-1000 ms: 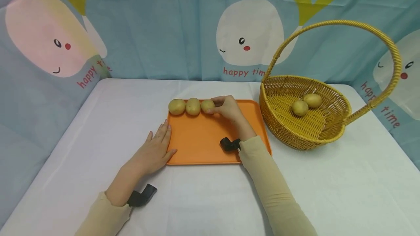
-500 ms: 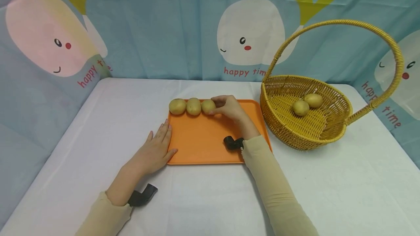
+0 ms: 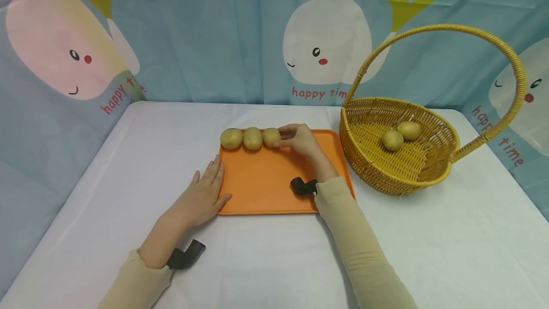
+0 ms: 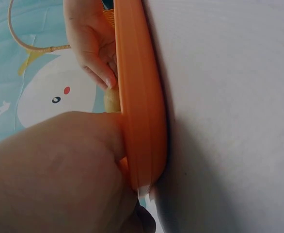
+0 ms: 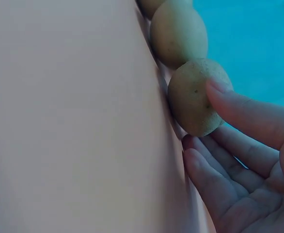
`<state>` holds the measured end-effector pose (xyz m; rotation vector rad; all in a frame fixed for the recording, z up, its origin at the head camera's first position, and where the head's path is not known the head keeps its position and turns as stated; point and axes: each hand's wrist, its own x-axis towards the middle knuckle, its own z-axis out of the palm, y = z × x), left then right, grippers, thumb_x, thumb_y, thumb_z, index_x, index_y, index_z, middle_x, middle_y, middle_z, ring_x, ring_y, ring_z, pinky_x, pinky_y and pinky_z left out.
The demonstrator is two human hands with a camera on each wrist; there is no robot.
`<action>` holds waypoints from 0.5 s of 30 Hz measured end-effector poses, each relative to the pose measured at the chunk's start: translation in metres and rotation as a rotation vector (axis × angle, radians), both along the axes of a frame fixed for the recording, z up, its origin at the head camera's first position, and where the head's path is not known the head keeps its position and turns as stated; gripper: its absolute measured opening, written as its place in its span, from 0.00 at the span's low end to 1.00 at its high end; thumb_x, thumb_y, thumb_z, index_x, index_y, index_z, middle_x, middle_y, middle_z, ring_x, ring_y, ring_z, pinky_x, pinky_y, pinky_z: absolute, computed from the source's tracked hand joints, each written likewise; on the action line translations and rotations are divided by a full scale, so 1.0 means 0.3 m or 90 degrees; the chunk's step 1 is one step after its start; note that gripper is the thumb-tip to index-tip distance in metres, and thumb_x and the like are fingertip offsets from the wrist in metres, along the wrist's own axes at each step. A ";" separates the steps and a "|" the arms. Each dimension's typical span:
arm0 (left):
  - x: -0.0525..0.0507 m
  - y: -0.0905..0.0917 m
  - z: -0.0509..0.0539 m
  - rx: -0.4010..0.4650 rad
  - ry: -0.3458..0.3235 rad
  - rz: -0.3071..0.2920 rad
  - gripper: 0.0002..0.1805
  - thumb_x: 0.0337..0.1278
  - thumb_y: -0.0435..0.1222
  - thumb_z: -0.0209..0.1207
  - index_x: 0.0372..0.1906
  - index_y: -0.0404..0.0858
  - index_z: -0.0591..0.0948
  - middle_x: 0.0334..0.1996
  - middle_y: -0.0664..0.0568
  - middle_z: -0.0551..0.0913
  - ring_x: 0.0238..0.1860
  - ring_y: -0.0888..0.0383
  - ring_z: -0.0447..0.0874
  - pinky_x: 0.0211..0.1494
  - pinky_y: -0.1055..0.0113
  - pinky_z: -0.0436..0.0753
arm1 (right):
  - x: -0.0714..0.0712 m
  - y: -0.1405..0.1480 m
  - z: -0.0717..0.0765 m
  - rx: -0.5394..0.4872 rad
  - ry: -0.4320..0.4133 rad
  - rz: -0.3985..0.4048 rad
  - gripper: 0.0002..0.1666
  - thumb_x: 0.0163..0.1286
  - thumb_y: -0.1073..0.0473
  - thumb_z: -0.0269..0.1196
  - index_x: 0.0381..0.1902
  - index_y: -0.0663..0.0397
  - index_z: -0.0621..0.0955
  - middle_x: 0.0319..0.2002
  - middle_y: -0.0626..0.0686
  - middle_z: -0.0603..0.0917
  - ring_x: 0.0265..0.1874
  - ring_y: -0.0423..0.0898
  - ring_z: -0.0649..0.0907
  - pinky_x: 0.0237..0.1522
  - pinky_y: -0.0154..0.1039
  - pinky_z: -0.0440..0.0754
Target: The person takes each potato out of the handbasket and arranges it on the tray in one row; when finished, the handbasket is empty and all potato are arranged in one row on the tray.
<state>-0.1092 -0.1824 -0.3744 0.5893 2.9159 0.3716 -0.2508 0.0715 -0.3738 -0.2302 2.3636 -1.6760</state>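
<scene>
Three potatoes lie side by side along the far edge of the orange tray (image 3: 257, 180), starting at its far left corner: the left potato (image 3: 231, 139), the middle potato (image 3: 252, 139) and the right potato (image 3: 271, 137). My right hand (image 3: 300, 140) has thumb and fingers around the right potato; in the right wrist view the thumb presses on this potato (image 5: 193, 104), and the fingers curl beside it. My left hand (image 3: 201, 198) lies with fingers extended along the tray's left edge, its thumb over the rim. The left wrist view shows the tray's side (image 4: 144, 107) close by.
A yellow wicker basket (image 3: 373, 166) with a tall arched handle stands right of the tray, with two potatoes (image 3: 392, 140) inside. White cloth (image 3: 266, 261) covers the table, and a printed blue curtain (image 3: 206, 37) hangs behind.
Over the last second my right wrist has shifted slightly to the right, while its fingers stay at the right potato. The left hand, the tray and the potatoes look unmoved.
</scene>
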 end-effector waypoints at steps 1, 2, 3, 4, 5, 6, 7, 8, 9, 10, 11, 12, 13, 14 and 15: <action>0.000 0.000 0.000 -0.001 0.000 0.000 0.40 0.68 0.44 0.50 0.70 0.21 0.48 0.72 0.31 0.41 0.72 0.37 0.41 0.67 0.38 0.47 | 0.000 0.000 -0.001 0.000 0.000 -0.002 0.26 0.53 0.70 0.70 0.52 0.69 0.79 0.48 0.64 0.82 0.49 0.54 0.82 0.53 0.41 0.76; 0.000 0.000 0.000 -0.002 -0.001 0.000 0.40 0.68 0.44 0.50 0.70 0.21 0.48 0.72 0.31 0.41 0.72 0.37 0.41 0.67 0.38 0.47 | 0.000 -0.001 -0.001 0.000 -0.001 -0.004 0.26 0.53 0.70 0.70 0.52 0.68 0.79 0.47 0.64 0.82 0.48 0.54 0.82 0.52 0.40 0.77; -0.001 0.000 0.000 -0.003 0.000 0.000 0.40 0.68 0.44 0.50 0.70 0.21 0.48 0.72 0.31 0.41 0.72 0.37 0.41 0.67 0.38 0.47 | 0.001 -0.002 -0.002 0.003 0.000 -0.005 0.26 0.53 0.69 0.70 0.52 0.68 0.79 0.47 0.64 0.83 0.48 0.53 0.82 0.52 0.40 0.77; -0.001 0.000 -0.001 -0.004 -0.001 0.000 0.40 0.68 0.44 0.50 0.70 0.21 0.48 0.72 0.31 0.41 0.72 0.38 0.41 0.67 0.38 0.47 | 0.001 -0.002 -0.002 0.003 -0.001 -0.006 0.26 0.53 0.69 0.71 0.52 0.68 0.79 0.47 0.64 0.83 0.48 0.53 0.82 0.51 0.40 0.77; -0.001 0.000 -0.002 -0.005 -0.001 0.000 0.40 0.68 0.44 0.50 0.70 0.21 0.48 0.72 0.31 0.41 0.72 0.38 0.41 0.67 0.38 0.47 | 0.001 -0.002 -0.002 0.005 0.001 -0.008 0.26 0.53 0.69 0.71 0.52 0.68 0.79 0.47 0.64 0.83 0.48 0.53 0.82 0.51 0.40 0.77; -0.001 0.000 -0.002 -0.005 -0.002 0.000 0.40 0.68 0.44 0.50 0.70 0.21 0.48 0.72 0.31 0.41 0.72 0.38 0.41 0.67 0.38 0.47 | 0.003 -0.003 -0.001 0.005 0.002 -0.010 0.26 0.54 0.69 0.71 0.52 0.67 0.79 0.47 0.64 0.83 0.48 0.53 0.82 0.51 0.40 0.77; -0.001 0.000 -0.002 -0.004 -0.002 0.000 0.40 0.68 0.44 0.50 0.70 0.21 0.48 0.72 0.31 0.41 0.72 0.38 0.41 0.67 0.38 0.47 | 0.004 -0.003 -0.001 0.003 0.004 -0.012 0.26 0.54 0.69 0.70 0.52 0.68 0.79 0.47 0.64 0.83 0.48 0.54 0.82 0.50 0.40 0.78; -0.001 0.000 -0.002 -0.003 -0.002 0.000 0.40 0.68 0.44 0.50 0.70 0.22 0.48 0.72 0.31 0.41 0.72 0.38 0.41 0.67 0.38 0.47 | 0.004 -0.004 -0.001 0.000 0.005 -0.015 0.25 0.54 0.69 0.70 0.52 0.68 0.79 0.47 0.64 0.83 0.48 0.54 0.82 0.51 0.40 0.78; -0.001 0.000 -0.001 -0.002 -0.002 -0.001 0.40 0.68 0.44 0.50 0.70 0.21 0.48 0.72 0.31 0.42 0.72 0.38 0.41 0.67 0.38 0.47 | 0.004 -0.005 -0.001 -0.003 0.008 -0.018 0.25 0.54 0.69 0.70 0.52 0.69 0.79 0.47 0.65 0.83 0.48 0.54 0.82 0.51 0.40 0.77; -0.001 0.000 -0.001 -0.001 -0.003 -0.001 0.40 0.68 0.44 0.50 0.70 0.21 0.48 0.72 0.31 0.42 0.72 0.38 0.41 0.67 0.38 0.47 | 0.004 -0.006 -0.001 -0.006 0.010 -0.022 0.25 0.55 0.69 0.70 0.52 0.70 0.79 0.47 0.65 0.82 0.48 0.54 0.82 0.51 0.40 0.78; -0.001 0.000 -0.001 -0.001 -0.002 -0.001 0.40 0.68 0.44 0.50 0.70 0.21 0.48 0.72 0.31 0.42 0.72 0.38 0.41 0.67 0.38 0.47 | 0.004 -0.007 -0.001 -0.005 0.013 -0.026 0.25 0.55 0.69 0.69 0.52 0.70 0.79 0.47 0.65 0.82 0.48 0.55 0.82 0.51 0.41 0.78; -0.001 0.000 0.000 0.000 -0.003 -0.001 0.40 0.68 0.44 0.50 0.70 0.21 0.48 0.72 0.31 0.42 0.72 0.38 0.41 0.67 0.38 0.47 | 0.003 -0.008 -0.002 -0.007 0.015 -0.031 0.25 0.55 0.70 0.69 0.51 0.70 0.79 0.47 0.66 0.82 0.48 0.55 0.82 0.52 0.41 0.77; -0.001 0.000 0.000 0.000 -0.003 -0.001 0.40 0.68 0.44 0.50 0.70 0.21 0.48 0.72 0.31 0.42 0.72 0.38 0.41 0.67 0.38 0.47 | 0.003 -0.009 -0.003 -0.007 0.017 -0.035 0.24 0.55 0.70 0.69 0.51 0.70 0.79 0.47 0.66 0.82 0.48 0.55 0.82 0.52 0.41 0.77; -0.002 0.000 0.000 -0.001 -0.003 -0.001 0.40 0.68 0.44 0.50 0.70 0.21 0.48 0.72 0.31 0.42 0.72 0.38 0.41 0.67 0.38 0.47 | 0.002 -0.010 -0.004 -0.003 0.019 -0.038 0.24 0.55 0.69 0.69 0.51 0.70 0.79 0.47 0.65 0.82 0.48 0.55 0.82 0.52 0.41 0.77; -0.002 -0.001 0.000 -0.001 -0.003 -0.002 0.40 0.68 0.44 0.50 0.70 0.21 0.49 0.72 0.31 0.42 0.72 0.38 0.41 0.67 0.38 0.47 | 0.001 -0.011 -0.006 0.001 0.021 -0.040 0.24 0.55 0.69 0.70 0.51 0.69 0.79 0.47 0.65 0.83 0.48 0.54 0.82 0.52 0.41 0.77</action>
